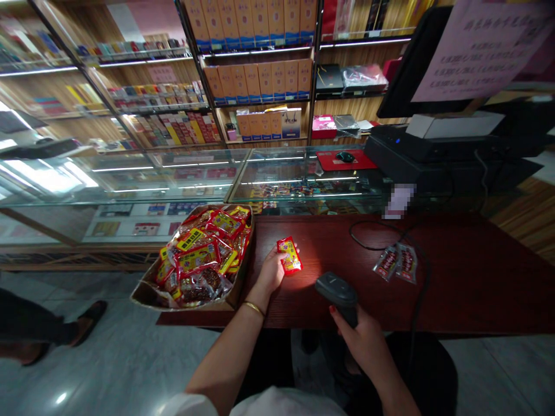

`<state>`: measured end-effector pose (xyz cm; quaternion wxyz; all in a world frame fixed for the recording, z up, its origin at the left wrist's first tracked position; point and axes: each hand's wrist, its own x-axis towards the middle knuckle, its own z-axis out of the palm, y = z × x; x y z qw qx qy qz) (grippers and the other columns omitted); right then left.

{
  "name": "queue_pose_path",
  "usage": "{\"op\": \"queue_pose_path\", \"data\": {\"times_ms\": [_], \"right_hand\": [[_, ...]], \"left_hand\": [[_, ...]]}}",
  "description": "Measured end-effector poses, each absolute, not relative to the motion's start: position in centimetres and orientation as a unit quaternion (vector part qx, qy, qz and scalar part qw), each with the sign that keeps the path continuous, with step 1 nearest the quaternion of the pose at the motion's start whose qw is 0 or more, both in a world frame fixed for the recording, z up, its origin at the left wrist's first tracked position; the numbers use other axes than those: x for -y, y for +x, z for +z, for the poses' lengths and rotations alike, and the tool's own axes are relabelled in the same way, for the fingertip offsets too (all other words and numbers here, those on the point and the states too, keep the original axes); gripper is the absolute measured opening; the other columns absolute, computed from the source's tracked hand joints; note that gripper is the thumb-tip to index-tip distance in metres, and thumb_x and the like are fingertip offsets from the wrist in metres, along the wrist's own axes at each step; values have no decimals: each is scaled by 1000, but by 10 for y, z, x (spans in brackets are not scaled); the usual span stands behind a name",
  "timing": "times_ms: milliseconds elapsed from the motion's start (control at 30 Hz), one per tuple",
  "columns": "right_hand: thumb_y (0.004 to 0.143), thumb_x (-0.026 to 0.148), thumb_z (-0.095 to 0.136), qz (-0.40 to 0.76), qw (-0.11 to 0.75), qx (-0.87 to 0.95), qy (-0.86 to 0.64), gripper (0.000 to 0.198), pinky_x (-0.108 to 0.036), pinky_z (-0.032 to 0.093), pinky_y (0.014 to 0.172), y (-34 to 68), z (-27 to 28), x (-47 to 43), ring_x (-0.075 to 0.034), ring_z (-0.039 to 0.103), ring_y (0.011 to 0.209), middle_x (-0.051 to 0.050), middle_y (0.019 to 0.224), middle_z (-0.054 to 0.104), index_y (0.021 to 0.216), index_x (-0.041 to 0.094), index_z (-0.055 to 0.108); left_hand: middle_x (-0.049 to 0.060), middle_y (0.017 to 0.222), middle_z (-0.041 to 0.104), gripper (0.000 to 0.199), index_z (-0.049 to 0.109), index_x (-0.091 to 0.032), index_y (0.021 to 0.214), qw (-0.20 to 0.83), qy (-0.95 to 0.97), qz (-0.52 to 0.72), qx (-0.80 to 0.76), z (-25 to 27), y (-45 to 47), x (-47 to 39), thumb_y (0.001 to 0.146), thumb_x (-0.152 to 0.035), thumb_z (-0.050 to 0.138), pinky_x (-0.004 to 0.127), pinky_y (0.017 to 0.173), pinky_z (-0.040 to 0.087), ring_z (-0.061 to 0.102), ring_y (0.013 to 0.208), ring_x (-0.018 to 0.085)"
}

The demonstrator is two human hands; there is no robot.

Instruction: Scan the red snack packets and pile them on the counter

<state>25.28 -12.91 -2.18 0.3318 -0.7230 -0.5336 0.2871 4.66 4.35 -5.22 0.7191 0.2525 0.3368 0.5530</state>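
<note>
A: Biggest first: the dark red worktop, stretching right across!
B: And at its left end, a cardboard box, heaped with shiny wrapped snacks!
A: Next size down, the black scanner, its handle clamped in the right hand, head angled towards the left!
B: Smallest of all, the red-and-yellow packet, pinched by the left hand, thumb on top, between box and scanner!
A: Hands well apart, both gripping!
B: Whether that packet touches the wood, I can't tell!
</note>
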Motion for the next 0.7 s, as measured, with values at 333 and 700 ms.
{"op": "queue_pose_path", "data": {"times_ms": [333,700], "right_hand": [[87,63,55,287,328,530,-727,49,-34,54,66,253,-22,128,-30,77,73,-12,75,79,95,19,75],[87,63,56,291,333,529,-724,48,-33,55,67,251,-25,130,-30,78,78,-9,79,80,102,21,72]], "left_hand": [[14,111,76,48,63,-16,116,719,252,555,-335,-54,48,-44,69,-13,69,55,101,48,71,107,32],[12,120,73,44,64,-16,116,743,256,538,-305,-46,45,-42,72,-12,70,50,99,53,69,113,30]]}}
